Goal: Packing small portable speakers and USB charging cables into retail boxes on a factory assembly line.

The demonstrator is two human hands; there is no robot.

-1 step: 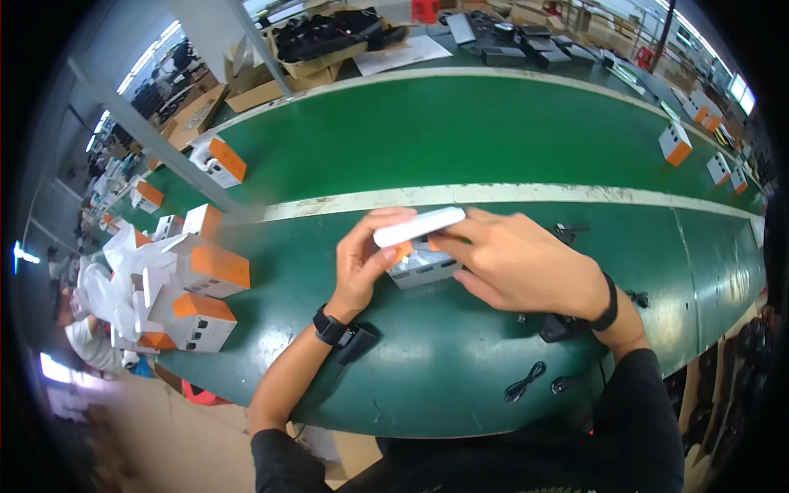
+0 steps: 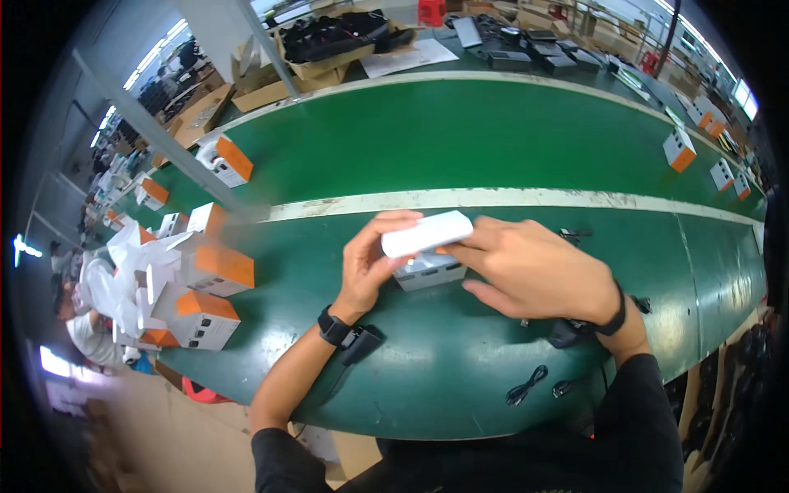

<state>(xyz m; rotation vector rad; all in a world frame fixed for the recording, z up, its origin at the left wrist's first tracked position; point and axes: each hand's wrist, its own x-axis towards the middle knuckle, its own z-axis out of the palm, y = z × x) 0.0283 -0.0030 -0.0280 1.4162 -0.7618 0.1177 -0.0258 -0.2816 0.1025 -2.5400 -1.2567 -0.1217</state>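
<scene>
A small white carton [image 2: 431, 278] with a dark printed row on its front stands on the green bench between my hands. Above its top is a white rounded-edge flap [image 2: 427, 234], tilted with its broad face up. My left hand [image 2: 368, 259] is closed on the left end of the flap, thumb in front and fingers behind. My right hand [image 2: 534, 267] has its fingertips bent in at the flap's right end and over the carton's top; its thumb is beside the carton. The carton's inside is mostly hidden.
Several white-and-orange cartons [image 2: 215, 319], some with flaps up and white plastic bags [image 2: 105, 283], stand at left. A coiled black cable [image 2: 527, 386] and a black device [image 2: 567, 333] lie at right. A black gadget [image 2: 362, 345] is beside my left wrist. A pale divider [image 2: 411, 200] crosses behind.
The white flap has tipped so more of its broad face shows, and it hides the orange part seen before. My right hand has shifted slightly right and down.
</scene>
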